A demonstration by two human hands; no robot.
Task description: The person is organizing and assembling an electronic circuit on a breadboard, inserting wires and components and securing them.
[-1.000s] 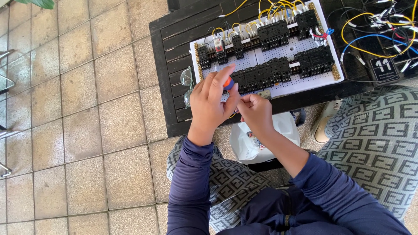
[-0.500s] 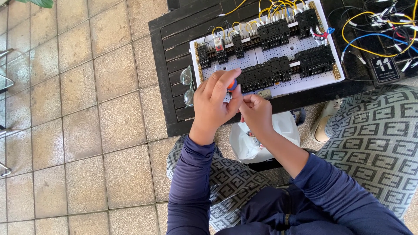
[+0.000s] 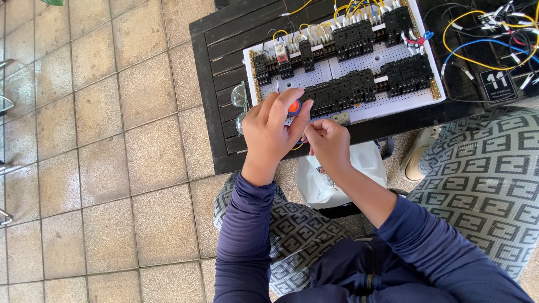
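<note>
Nearest the camera, two dark blue knitted sleeves (image 3: 247, 235) reach forward over grey trousers (image 3: 292, 230) printed with a square pattern. Beyond the knees, a crumpled white plastic bag (image 3: 337, 174) lies on the beige stone-tiled floor (image 3: 112, 168). The left hand (image 3: 272, 134) is curled, its thumb and fingers pinching a small round push button (image 3: 294, 106), orange on top with a blue rim. The right hand (image 3: 328, 143) sits just beside it, touching it, fingers drawn narrow around a thin yellow wire (image 3: 297, 147) that curves out beneath the hands. Both hands hover at the near edge of a dark slatted wooden table (image 3: 216, 73). Left of them, clear glasses (image 3: 240, 106) rest on the slats. Farther on lies a white perforated board (image 3: 359, 64) carrying two rows of blocky black relay sockets (image 3: 359, 90). At the far right, loose yellow, blue and black cables (image 3: 488, 33) tangle on the table.
</note>
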